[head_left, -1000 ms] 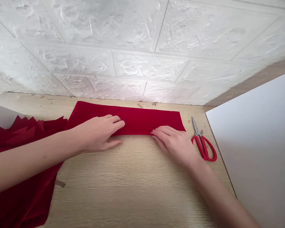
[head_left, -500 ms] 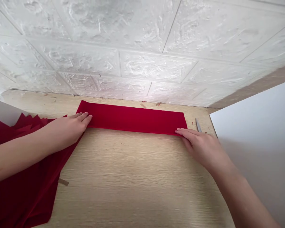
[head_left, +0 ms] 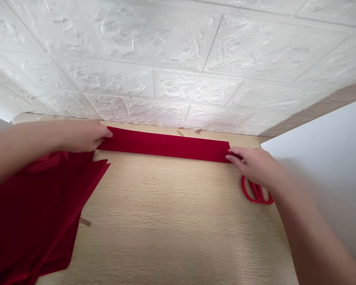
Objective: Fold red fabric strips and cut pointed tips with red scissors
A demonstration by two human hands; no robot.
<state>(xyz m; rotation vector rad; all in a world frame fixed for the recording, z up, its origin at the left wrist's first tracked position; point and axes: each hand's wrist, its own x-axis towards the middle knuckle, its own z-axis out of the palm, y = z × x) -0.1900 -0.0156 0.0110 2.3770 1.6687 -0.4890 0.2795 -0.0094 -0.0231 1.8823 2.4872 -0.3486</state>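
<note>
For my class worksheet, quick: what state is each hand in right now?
Left hand: on the red felt strip, grip cannot be told.
Right hand: pinching that strip's right end.

A head-worn camera looks forward and down, close over the left hand point(head_left: 83, 136) and right hand point(head_left: 255, 166), across a wooden desk point(head_left: 172, 221) toward a white textured brick wall point(head_left: 178, 59).

Your right hand point(head_left: 256, 166) hid the blades of the red-handled scissors point(head_left: 256, 192), and the view's left edge cut off a pile of what seemed to be red felt point(head_left: 32, 206).
</note>
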